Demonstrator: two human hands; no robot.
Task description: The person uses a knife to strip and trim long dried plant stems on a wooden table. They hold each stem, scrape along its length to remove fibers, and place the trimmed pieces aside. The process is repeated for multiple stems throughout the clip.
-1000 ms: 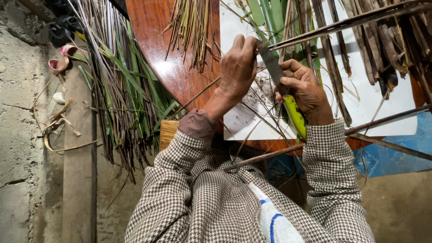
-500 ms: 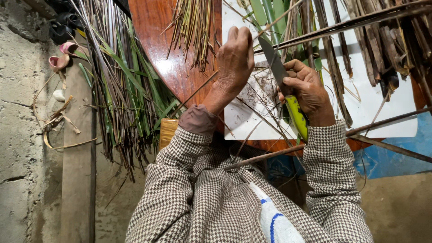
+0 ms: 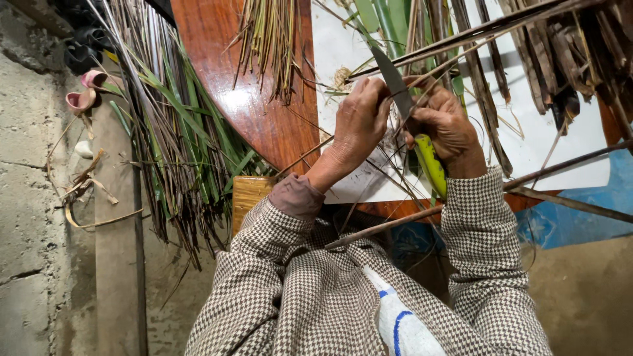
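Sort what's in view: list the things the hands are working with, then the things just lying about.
In use:
left hand
right hand
knife with yellow-green handle, in the right hand
thin leaf strip held against the blade

Lying about:
leaf pile
stalk bundle
pink slippers
white sheet

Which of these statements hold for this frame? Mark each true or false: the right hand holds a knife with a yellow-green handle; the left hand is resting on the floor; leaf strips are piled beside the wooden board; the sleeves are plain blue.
1. The right hand holds a knife with a yellow-green handle. True.
2. The left hand rests on the floor. False: it is raised at the blade, pinching thin leaf ribs.
3. Leaf strips are piled beside the wooden board. True.
4. The sleeves are plain blue. False: they are checked brown and white.
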